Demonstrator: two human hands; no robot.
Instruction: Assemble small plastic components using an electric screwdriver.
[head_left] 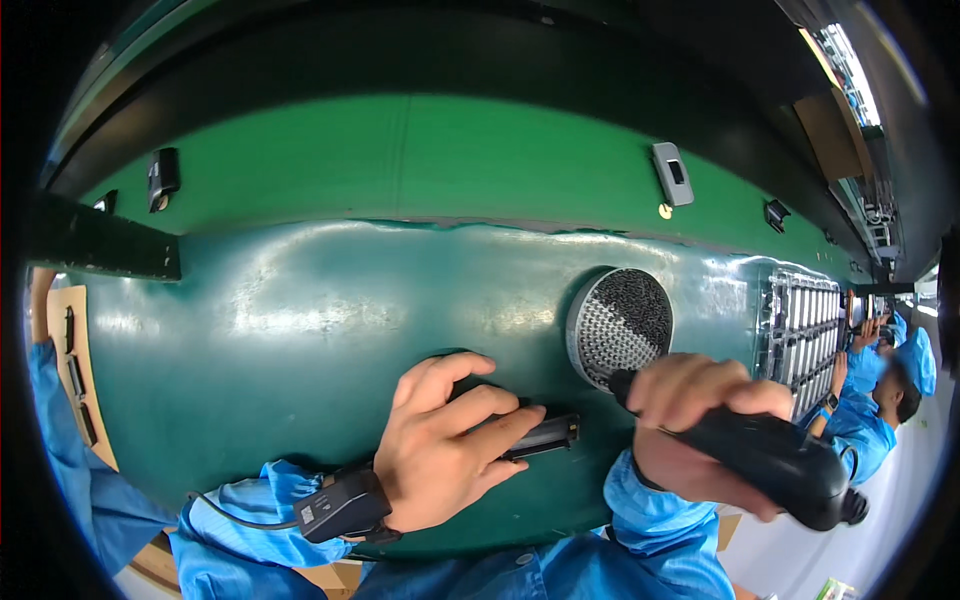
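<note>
My right hand (690, 425) is wrapped round a black electric screwdriver (765, 460). The driver's front end points left, at the lower edge of a round dish (625, 325) with a perforated plate and a heap of small dark screws on it. Whether its bit touches a screw cannot be made out. With bent fingers, my left hand (445, 440) grips a long, narrow black housing (545, 437) on the green mat. Its right end sticks out beyond my fingertips; the rest lies hidden under the hand.
A clear tray (805, 330) with rows of pale and dark slots stands at right. Co-workers in blue sit at both sides. Farther left, a tan board (75, 370) carries several black parts. Along the green back wall hang a grey device (673, 173) and a black box (162, 180).
</note>
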